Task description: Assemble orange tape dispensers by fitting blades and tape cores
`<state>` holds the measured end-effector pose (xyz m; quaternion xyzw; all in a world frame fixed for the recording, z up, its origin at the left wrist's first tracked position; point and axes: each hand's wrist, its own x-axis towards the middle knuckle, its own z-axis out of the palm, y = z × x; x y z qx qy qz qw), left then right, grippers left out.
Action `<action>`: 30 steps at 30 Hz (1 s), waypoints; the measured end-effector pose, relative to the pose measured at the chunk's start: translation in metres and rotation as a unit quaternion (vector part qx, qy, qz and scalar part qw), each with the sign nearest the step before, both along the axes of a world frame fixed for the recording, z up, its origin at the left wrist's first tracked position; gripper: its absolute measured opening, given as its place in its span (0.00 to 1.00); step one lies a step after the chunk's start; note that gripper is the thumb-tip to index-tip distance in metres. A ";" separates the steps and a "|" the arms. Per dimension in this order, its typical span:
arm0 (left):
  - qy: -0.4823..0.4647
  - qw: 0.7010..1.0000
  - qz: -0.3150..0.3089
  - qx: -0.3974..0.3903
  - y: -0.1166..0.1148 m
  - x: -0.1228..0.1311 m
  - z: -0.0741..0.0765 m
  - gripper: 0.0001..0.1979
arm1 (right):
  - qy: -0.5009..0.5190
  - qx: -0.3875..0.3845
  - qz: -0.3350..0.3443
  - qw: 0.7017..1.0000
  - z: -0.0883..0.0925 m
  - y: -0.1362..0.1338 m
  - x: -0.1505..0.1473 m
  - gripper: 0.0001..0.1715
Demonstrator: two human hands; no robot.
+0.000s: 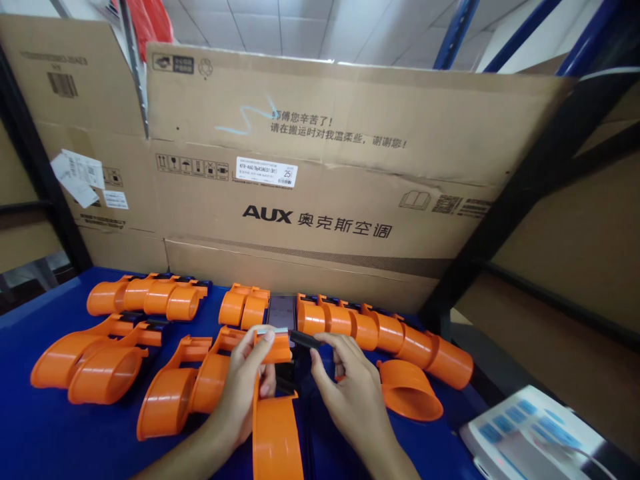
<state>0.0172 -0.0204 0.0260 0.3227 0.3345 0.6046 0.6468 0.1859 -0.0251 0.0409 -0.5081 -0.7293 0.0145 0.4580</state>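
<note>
Head view: printed cardboard (320, 247) backs a blue counter (50, 433) bearing orange parts (183, 303). Over it, the left hand (250, 370) grips an orange piece (277, 437), cut off below; the right hand (353, 377) pinches a black piece (304, 339). A white device (530, 430) is cropped lower right.

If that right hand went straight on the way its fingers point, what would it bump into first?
Probably the upper end of the orange curved plastic piece in the left hand, met first by the narrow black bar the right hand holds; depth is hard to judge.
</note>
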 end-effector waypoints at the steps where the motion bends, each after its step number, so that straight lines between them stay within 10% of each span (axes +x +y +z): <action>1: 0.000 1.000 -0.005 0.009 -0.001 0.000 -0.001 0.19 | -0.011 -0.008 0.011 1.000 -0.001 0.001 0.000 0.09; 19: -0.001 0.997 -0.064 0.037 -0.009 -0.001 -0.009 0.16 | -0.164 -0.083 0.133 0.974 -0.013 0.005 -0.027 0.11; 30: 0.024 0.998 -0.052 0.026 -0.002 0.001 -0.009 0.16 | -0.009 -0.094 0.116 0.989 -0.005 0.002 -0.015 0.10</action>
